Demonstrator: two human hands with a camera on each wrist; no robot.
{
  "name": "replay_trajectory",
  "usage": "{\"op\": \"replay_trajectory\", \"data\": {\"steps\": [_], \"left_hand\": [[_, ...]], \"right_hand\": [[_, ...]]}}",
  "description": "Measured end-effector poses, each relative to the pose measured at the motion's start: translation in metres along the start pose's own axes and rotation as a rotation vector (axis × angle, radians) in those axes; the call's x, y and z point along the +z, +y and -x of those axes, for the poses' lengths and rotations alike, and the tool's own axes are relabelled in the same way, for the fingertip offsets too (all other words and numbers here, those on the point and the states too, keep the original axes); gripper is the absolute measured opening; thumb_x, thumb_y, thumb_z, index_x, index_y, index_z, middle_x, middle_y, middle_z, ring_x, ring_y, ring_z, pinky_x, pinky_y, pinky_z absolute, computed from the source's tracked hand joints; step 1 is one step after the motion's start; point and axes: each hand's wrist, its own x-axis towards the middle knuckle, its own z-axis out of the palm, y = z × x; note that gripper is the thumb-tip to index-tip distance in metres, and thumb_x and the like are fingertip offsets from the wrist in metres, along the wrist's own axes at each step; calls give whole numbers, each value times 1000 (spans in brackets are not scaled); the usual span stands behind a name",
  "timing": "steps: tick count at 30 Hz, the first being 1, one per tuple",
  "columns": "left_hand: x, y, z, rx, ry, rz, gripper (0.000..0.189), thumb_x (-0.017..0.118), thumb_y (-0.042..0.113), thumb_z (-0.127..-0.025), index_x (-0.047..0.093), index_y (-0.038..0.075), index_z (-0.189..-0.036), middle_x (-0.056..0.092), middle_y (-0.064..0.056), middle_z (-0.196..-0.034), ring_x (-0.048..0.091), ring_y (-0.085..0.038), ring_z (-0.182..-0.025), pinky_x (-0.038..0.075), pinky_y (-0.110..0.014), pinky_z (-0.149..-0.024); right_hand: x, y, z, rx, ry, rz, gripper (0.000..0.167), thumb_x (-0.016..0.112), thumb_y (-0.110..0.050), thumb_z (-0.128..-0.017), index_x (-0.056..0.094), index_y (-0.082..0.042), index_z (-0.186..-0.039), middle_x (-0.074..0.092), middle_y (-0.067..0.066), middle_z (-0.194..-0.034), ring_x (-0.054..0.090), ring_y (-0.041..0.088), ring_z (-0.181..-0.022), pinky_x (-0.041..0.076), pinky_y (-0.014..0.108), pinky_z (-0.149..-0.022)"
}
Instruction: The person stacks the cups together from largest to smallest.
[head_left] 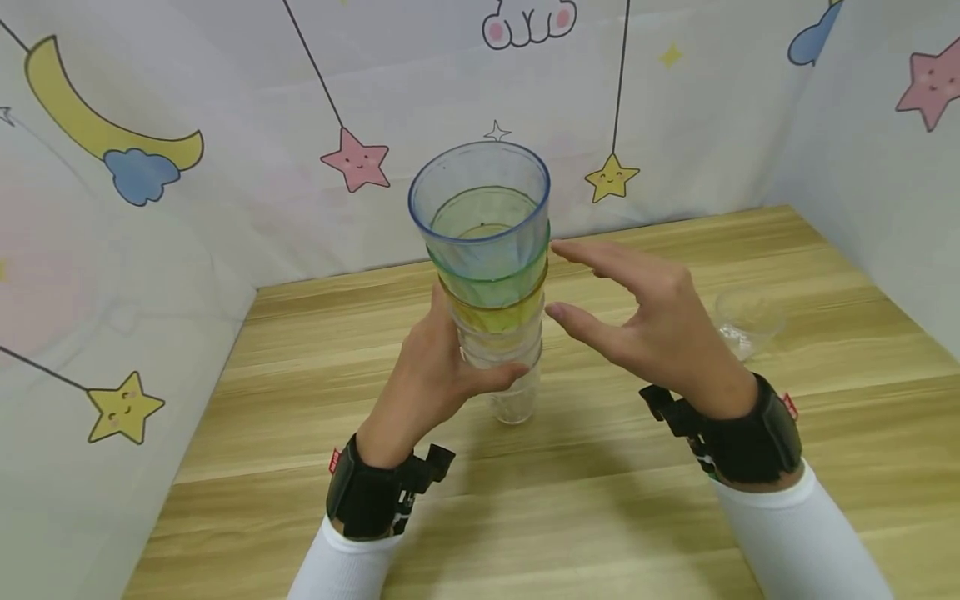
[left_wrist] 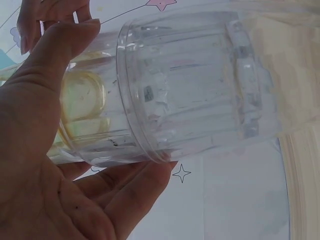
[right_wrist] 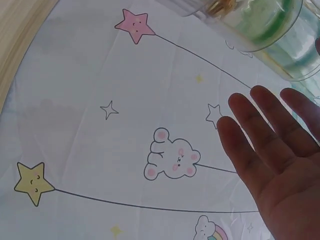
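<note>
A tall stack of nested clear plastic cups (head_left: 498, 292) stands upright in the head view, a blue-rimmed cup (head_left: 480, 196) on top, green-rimmed and yellow-rimmed ones below it, clear ones lower down. My left hand (head_left: 442, 367) grips the stack around its lower middle, thumb across the front. In the left wrist view the thumb and fingers lie on either side of the clear cups (left_wrist: 190, 80). My right hand (head_left: 652, 317) is beside the upper cups with fingers and thumb spread, its fingertips close to the stack. The right wrist view shows its fingers extended, holding nothing.
On the wooden table (head_left: 300, 400), a clear plastic bowl or cup (head_left: 750, 321) sits at the right, partly behind my right wrist. A white cloth (head_left: 255, 125) printed with stars and a moon walls the back and sides. Both wrists wear black camera straps.
</note>
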Motion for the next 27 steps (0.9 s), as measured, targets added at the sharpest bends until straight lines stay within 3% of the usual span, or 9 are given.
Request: {"op": "replay_trajectory", "data": {"steps": [4, 13, 27], "left_hand": [[0, -1, 0, 2, -2, -2, 104, 94, 30, -71, 24, 24, -148, 56, 8, -128, 57, -10, -115, 48, -39, -97], [-1, -1, 0, 14, 3, -7, 104, 94, 29, -71, 24, 23, -148, 56, 7, -129, 57, -11, -116, 48, -40, -97], [0, -2, -1, -7, -15, 9, 105, 94, 29, -71, 22, 25, -148, 56, 8, -130, 57, -11, -117, 48, -39, -98]], "right_hand": [[-1, 3, 1, -9, -20, 29, 54, 84, -7, -78, 67, -2, -129, 68, 11, -126, 64, 28, -118, 48, 38, -101], [-4, 12, 3, -5, -104, 104, 53, 82, -13, -82, 65, 0, -130, 67, 12, -128, 62, 28, -120, 48, 43, -101], [-6, 22, 8, 111, -247, 178, 51, 81, -21, -86, 66, 5, -127, 67, 18, -126, 59, 36, -124, 46, 52, -102]]}}
